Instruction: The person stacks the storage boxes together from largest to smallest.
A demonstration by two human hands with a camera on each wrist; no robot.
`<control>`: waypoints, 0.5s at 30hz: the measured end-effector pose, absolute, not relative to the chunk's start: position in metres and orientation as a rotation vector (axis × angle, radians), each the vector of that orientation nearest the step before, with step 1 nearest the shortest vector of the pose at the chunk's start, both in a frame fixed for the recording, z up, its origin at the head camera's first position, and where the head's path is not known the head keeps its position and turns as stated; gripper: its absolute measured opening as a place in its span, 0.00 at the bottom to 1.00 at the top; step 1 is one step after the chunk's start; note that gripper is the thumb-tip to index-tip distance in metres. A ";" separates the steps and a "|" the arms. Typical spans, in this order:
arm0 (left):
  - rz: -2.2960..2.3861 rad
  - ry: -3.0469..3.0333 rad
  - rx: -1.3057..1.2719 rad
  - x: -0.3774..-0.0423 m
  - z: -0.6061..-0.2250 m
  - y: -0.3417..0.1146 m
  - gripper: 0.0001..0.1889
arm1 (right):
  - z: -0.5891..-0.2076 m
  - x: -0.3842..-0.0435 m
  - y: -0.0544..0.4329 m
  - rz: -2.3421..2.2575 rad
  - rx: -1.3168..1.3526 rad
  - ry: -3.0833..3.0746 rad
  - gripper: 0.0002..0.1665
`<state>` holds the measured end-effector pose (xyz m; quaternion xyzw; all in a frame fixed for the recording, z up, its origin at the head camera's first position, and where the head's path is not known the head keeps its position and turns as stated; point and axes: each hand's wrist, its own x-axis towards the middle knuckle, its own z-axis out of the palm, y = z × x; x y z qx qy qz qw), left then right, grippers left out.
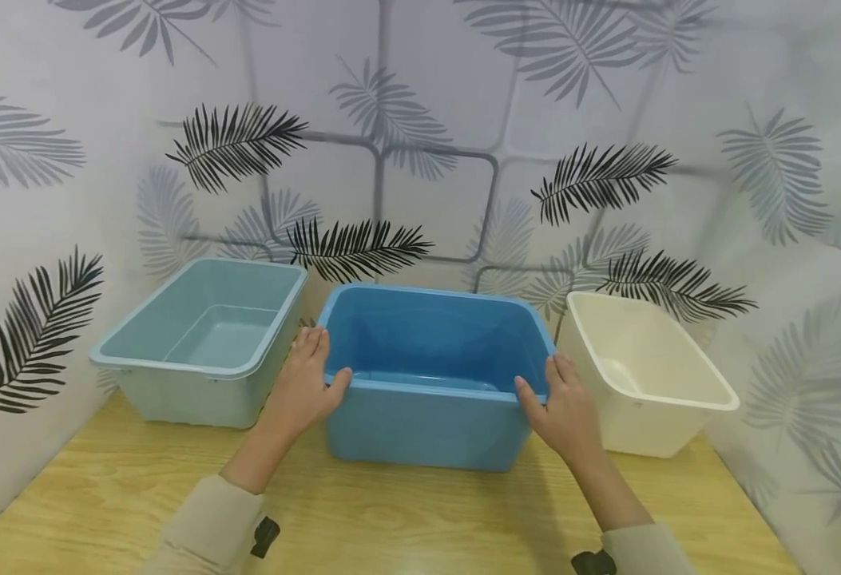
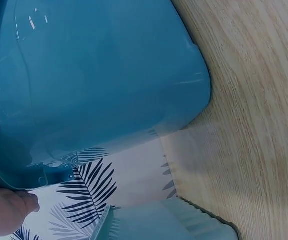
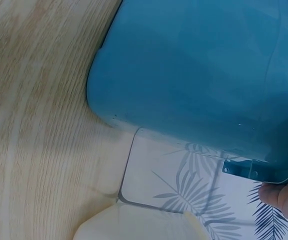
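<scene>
A deep blue plastic basin (image 1: 420, 423) stands on the wooden table in the middle of the head view, its inside bare. My left hand (image 1: 308, 383) grips its left front corner, thumb over the front rim and fingers along the side. At the opposite corner, my right hand (image 1: 564, 403) holds the rim in the same way. The left wrist view shows the basin's wall (image 2: 99, 75) with fingers (image 2: 14, 210) at the rim's underside. Fingertips (image 3: 276, 192) also curl beneath the rim in the right wrist view; the rest of each hand is cut off there.
To the left sits a pale blue-green basin (image 1: 176, 391), and to the right a cream basin (image 1: 650, 423), both close beside the blue one. A wall with leaf-patterned covering (image 1: 434, 104) rises behind them. Bare wood tabletop (image 1: 406, 519) lies in front.
</scene>
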<state>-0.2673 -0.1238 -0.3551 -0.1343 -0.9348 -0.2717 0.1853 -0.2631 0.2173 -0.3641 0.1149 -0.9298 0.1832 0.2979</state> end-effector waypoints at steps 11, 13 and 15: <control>-0.726 -2.637 -0.391 -0.264 -0.358 -0.123 0.36 | -0.366 -0.259 0.220 0.473 0.301 -2.472 0.38; -0.724 -2.635 -0.389 -0.263 -0.358 -0.123 0.36 | -0.365 -0.257 0.220 0.475 0.299 -2.476 0.38; -0.723 -2.633 -0.383 -0.263 -0.358 -0.123 0.36 | -0.365 -0.256 0.220 0.478 0.298 -2.478 0.38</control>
